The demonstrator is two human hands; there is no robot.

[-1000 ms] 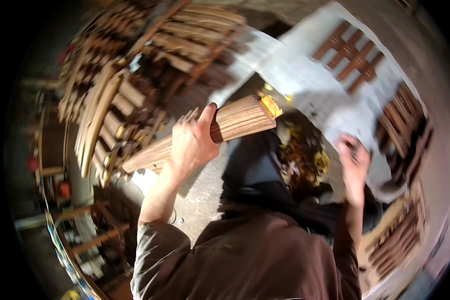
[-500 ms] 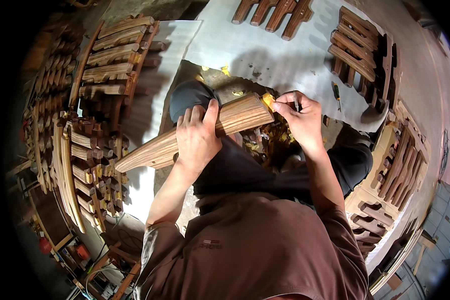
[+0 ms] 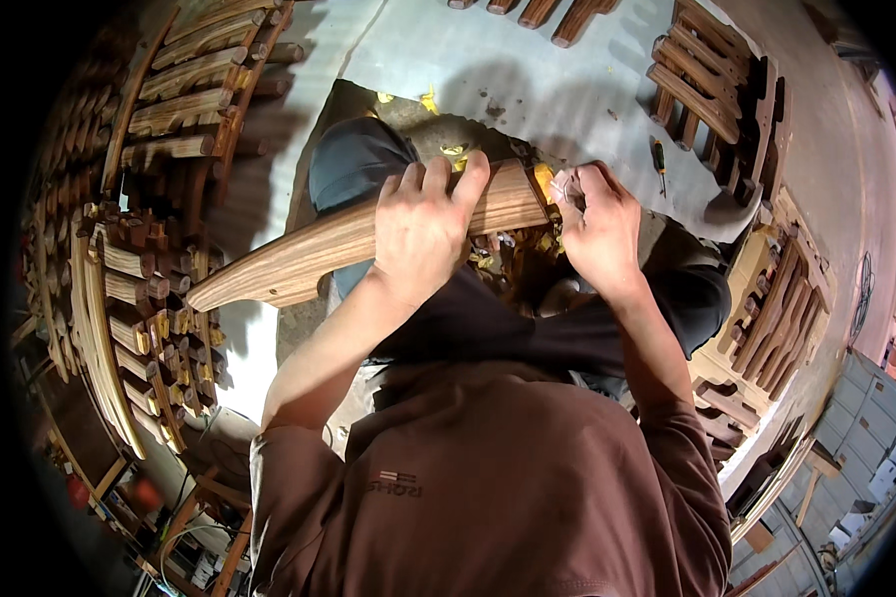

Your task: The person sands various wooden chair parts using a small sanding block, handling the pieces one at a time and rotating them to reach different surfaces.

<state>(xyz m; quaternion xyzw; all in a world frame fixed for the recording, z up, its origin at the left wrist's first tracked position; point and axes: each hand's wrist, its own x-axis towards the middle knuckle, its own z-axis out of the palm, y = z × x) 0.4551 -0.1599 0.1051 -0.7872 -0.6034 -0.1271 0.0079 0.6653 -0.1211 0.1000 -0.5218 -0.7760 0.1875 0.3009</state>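
Observation:
My left hand [image 3: 423,224] is wrapped over the middle of a long, shaped wooden piece [image 3: 319,244] with striped brown grain. The piece lies across my lap, narrow end to the left and broad end to the right. Yellow tape [image 3: 543,184] shows at the edge of the broad end. Right beside that tape, my right hand [image 3: 602,214] is closed in a pinch. A small, pale, shiny thing [image 3: 561,186] shows at its fingertips, too small to name. Yellow scraps [image 3: 488,261] lie on the ground below, partly hidden by the wood and my legs.
Stacks of similar wooden pieces stand at the left [image 3: 174,109] and lower left [image 3: 129,318]. More lie at the far right [image 3: 702,75] and on cardboard [image 3: 767,318] at the right. A screwdriver [image 3: 659,164] rests on the pale sheet [image 3: 448,70].
The view has shifted. The wooden piece has turned slightly, its broad end lying more level. The right fingers have curled in, and the pale shiny thing now shows at their tips.

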